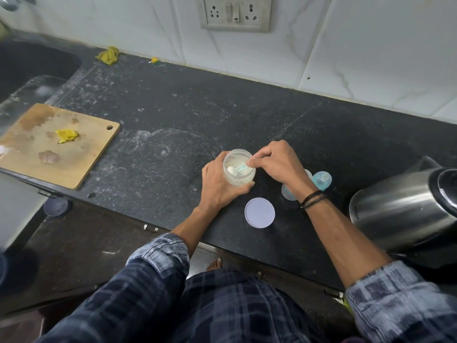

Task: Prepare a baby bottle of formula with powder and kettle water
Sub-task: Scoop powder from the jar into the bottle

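Note:
A clear plastic jar (238, 178) of white formula powder stands open on the dark counter, and my left hand (218, 186) is wrapped around its side. My right hand (274, 164) pinches the handle of a small pale blue scoop (241, 167), whose bowl sits inside the jar with powder in it. The jar's round pale lid (259, 212) lies flat on the counter just in front. Behind my right wrist are blue baby bottle parts: a teat piece (322, 180) and a clear rounded part (288, 193), partly hidden. A steel kettle (400, 209) stands at the right.
A wooden cutting board (29, 154) with a yellow scrap lies at the left, beside a dark sink (29, 63). A yellow cloth (108, 55) sits by the tiled wall, under a socket panel (236, 12). The counter's front edge runs just below the lid.

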A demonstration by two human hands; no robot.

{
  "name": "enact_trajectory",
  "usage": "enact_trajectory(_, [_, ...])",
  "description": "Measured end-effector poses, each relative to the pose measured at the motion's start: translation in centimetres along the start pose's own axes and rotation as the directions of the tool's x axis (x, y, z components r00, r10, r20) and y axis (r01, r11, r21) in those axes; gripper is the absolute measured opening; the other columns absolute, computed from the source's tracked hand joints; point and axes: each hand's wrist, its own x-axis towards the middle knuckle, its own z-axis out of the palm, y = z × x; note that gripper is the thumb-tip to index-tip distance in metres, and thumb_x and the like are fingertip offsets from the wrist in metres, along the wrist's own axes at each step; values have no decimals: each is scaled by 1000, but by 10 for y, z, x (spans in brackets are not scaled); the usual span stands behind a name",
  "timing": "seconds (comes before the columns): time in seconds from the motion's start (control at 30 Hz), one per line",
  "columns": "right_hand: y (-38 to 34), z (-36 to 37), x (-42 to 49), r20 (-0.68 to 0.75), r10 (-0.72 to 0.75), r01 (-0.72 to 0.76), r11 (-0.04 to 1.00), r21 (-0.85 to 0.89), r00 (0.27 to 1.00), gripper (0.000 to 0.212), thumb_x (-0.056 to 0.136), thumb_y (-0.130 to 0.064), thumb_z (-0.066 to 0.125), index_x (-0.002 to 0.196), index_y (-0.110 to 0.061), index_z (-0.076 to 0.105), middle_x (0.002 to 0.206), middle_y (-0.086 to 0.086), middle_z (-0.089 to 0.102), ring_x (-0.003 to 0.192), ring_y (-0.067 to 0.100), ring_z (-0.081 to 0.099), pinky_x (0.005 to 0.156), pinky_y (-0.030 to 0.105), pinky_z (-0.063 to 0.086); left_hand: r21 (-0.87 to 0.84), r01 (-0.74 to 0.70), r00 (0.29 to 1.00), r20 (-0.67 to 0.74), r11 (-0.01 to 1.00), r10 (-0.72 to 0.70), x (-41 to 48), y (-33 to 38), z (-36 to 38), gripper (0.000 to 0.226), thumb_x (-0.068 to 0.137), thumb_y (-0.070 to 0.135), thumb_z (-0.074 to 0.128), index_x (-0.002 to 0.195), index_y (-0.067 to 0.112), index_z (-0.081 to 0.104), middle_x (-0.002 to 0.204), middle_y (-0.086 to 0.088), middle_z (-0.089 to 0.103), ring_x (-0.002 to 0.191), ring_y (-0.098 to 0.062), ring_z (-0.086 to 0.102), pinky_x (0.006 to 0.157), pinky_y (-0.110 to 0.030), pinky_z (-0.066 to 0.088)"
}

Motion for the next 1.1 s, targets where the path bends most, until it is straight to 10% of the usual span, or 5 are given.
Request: enact_trajectory(1.1, [16,22,-26,-263,77,-29,983,181,962,9,87,-24,77,86,-15,80,69,-13,70,67,4,64,75,35,56,15,27,1000,6,1000,-27,3,2,2,74,55,55,85,119,36,54,109,23,59,105,-3,59,101,-34,39])
